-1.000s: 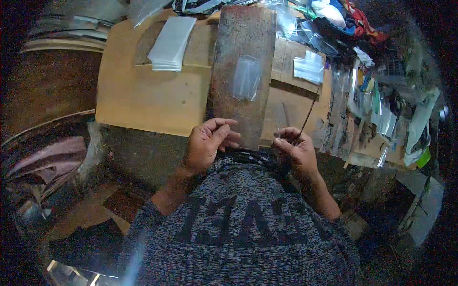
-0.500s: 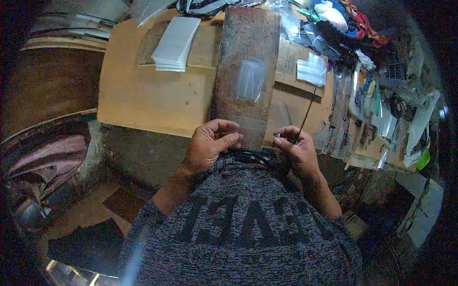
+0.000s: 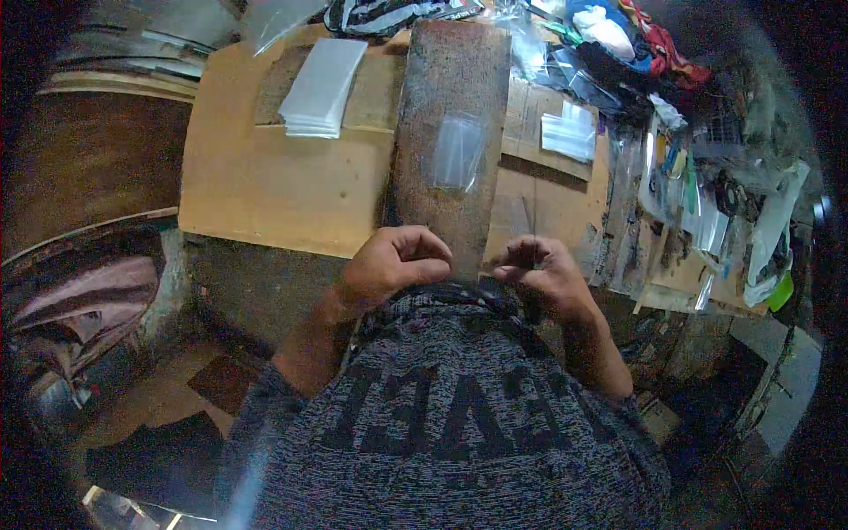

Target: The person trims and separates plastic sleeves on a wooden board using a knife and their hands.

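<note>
wooden board (image 3: 451, 75), bearing clear sheets (image 3: 457, 152); at its near end, left hand (image 3: 389, 267) and right hand (image 3: 549, 277), both curled, any pinch unclear.

Left hand (image 3: 389, 267), right hand (image 3: 549, 277) — near a board (image 3: 455, 79).

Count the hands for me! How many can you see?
2. The left hand is at the near left corner of the dark wooden board; the right hand is by its near right corner. Some fingers are partly hidden, but no other hands show.
</note>
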### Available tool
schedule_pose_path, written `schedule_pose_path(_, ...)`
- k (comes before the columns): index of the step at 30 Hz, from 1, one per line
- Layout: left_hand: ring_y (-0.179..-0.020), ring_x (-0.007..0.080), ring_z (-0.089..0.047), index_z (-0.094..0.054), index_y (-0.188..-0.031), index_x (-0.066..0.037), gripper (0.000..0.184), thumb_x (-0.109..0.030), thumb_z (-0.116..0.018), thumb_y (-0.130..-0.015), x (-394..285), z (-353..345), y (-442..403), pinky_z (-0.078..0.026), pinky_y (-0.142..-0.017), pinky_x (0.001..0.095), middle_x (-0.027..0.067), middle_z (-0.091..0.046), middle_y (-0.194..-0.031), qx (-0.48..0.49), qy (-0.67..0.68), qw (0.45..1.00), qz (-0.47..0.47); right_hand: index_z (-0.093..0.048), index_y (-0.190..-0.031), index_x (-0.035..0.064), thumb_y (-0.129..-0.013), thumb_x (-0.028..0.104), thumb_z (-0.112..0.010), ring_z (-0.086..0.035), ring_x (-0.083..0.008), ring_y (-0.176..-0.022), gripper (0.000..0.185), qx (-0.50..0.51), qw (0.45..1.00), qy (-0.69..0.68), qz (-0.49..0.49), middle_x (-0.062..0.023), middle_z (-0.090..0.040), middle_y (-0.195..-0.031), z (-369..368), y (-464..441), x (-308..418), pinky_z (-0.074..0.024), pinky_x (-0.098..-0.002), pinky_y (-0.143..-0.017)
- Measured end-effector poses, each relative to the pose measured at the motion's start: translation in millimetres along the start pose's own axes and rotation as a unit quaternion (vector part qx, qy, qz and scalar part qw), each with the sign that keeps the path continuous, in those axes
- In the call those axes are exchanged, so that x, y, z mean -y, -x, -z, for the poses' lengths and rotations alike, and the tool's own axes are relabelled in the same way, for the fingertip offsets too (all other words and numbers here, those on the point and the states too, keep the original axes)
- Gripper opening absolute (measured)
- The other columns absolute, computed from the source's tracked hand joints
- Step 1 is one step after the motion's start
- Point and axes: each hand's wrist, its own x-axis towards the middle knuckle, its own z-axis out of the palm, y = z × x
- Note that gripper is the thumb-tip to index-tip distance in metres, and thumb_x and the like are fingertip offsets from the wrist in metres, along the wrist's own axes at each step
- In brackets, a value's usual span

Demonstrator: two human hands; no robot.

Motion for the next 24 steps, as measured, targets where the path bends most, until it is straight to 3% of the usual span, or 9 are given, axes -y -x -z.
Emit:
schedule_pose_path(2, -0.079, 0.0097, -0.060, -0.063, -0.095, 0.000, 0.017, -0.013, -0.065, -0.084, -6, -5, -4, -0.048, -0.074, 0.0252, 0.0052, -0.066, -0.087, 0.034, -0.042, 0.998, -0.023, -0.062, -0.090, 0.0005, -0.079, 0.004, -0.069, -0.058, -0.0089, -0.071, 0.014, 0.031, 0.995, 0.088, -0.024, -0.0014, -0.064, -0.080, -5, 0, 18, -0.0465, -0.0235, -0.064)
schedule_pose_path(4, -0.076, 0.0069, -0.058, -0.063, -0.093, 0.002, 0.017, -0.013, -0.065, -0.085, -5, -12, -9, -0.048, -0.071, 0.0231, 0.0031, -0.065, -0.084, 0.068, -0.084, 0.993, -0.045, -0.061, -0.092, 0.0000, -0.078, 0.005, -0.070, -0.059, -0.0095, -0.077, 0.017, 0.031, 0.998, 0.053, -0.024, -0.0016, -0.064, -0.083, -3, -5, 13, -0.0475, -0.0243, -0.069)
schedule_pose_path(7, -0.078, 0.0097, -0.060, -0.065, -0.093, -0.001, 0.016, -0.015, -0.066, -0.084, 6, -20, -13, -0.048, -0.072, 0.0253, 0.0037, -0.066, -0.083, 0.005, -0.058, 0.998, -0.006, -0.061, -0.094, -0.0006, -0.079, 0.007, -0.070, -0.060, -0.0100, -0.081, 0.019, 0.017, 0.999, 0.045, 0.003, -0.0019, -0.064, -0.086, -5, -6, 10, -0.0489, -0.0253, -0.073)
schedule_pose_path(9, -0.072, 0.0090, -0.059, -0.064, -0.090, 0.000, 0.016, -0.016, -0.064, -0.087, 11, -26, -11, -0.048, -0.066, 0.0238, 0.0031, -0.066, -0.079, -0.042, 0.053, 0.997, 0.032, -0.062, -0.094, -0.0006, -0.079, 0.007, -0.069, -0.060, -0.0099, -0.081, 0.019, 0.001, 0.997, 0.070, 0.028, -0.0019, -0.064, -0.086, -6, -5, 7, -0.0493, -0.0255, -0.073)
schedule_pose_path(12, -0.067, 0.0054, -0.055, -0.065, -0.088, 0.002, 0.017, -0.015, -0.063, -0.088, 16, -29, -10, -0.044, -0.060, 0.0214, 0.0009, -0.065, -0.076, -0.066, 0.035, 0.997, 0.009, -0.060, -0.103, -0.0011, -0.082, 0.007, -0.067, -0.060, -0.0102, -0.079, 0.024, -0.001, 0.998, 0.039, 0.042, -0.0037, -0.064, -0.087, -5, 0, 4, -0.0483, -0.0243, -0.069)
schedule_pose_path(15, -0.065, 0.0055, -0.056, -0.065, -0.088, 0.002, 0.018, -0.016, -0.063, -0.088, 23, -23, -10, -0.045, -0.059, 0.0209, 0.0024, -0.065, -0.073, -0.079, 0.084, 0.993, 0.016, -0.058, -0.109, -0.0005, -0.083, 0.011, -0.067, -0.060, -0.0109, -0.080, 0.030, -0.059, 0.992, 0.106, 0.026, -0.0036, -0.064, -0.089, 6, 14, 4, -0.0478, -0.0251, -0.069)
schedule_pose_path(17, -0.064, 0.0077, -0.058, -0.064, -0.086, 0.001, 0.018, -0.017, -0.062, -0.089, 20, -22, -7, -0.047, -0.059, 0.0219, 0.0040, -0.065, -0.074, -0.091, 0.120, 0.988, 0.014, -0.056, -0.113, 0.0009, -0.084, 0.017, -0.067, -0.060, -0.0104, -0.079, 0.035, -0.064, 0.932, 0.352, 0.054, -0.0059, -0.064, -0.085, 21, 26, 4, -0.0475, -0.0262, -0.068)
schedule_pose_path(21, -0.063, 0.0122, -0.061, -0.063, -0.084, 0.000, 0.018, -0.016, -0.060, -0.090, 24, -15, -9, -0.050, -0.060, 0.0249, 0.0068, -0.066, -0.073, -0.134, 0.201, 0.970, -0.006, -0.055, -0.116, 0.0028, -0.083, 0.022, -0.067, -0.062, -0.0152, -0.078, 0.040, -0.057, 0.895, 0.443, 0.021, -0.0117, -0.065, -0.085, 25, 47, 8, -0.0481, -0.0299, -0.068)
schedule_pose_path(24, -0.064, 0.0136, -0.062, -0.063, -0.083, 0.001, 0.017, -0.015, -0.060, -0.089, 17, -11, -9, -0.051, -0.061, 0.0267, 0.0073, -0.066, -0.074, -0.151, 0.180, 0.972, -0.031, -0.054, -0.118, 0.0030, -0.083, 0.025, -0.066, -0.064, -0.0247, -0.078, 0.043, -0.012, 0.886, 0.462, 0.031, -0.0191, -0.064, -0.089, 24, 51, 11, -0.0484, -0.0334, -0.070)
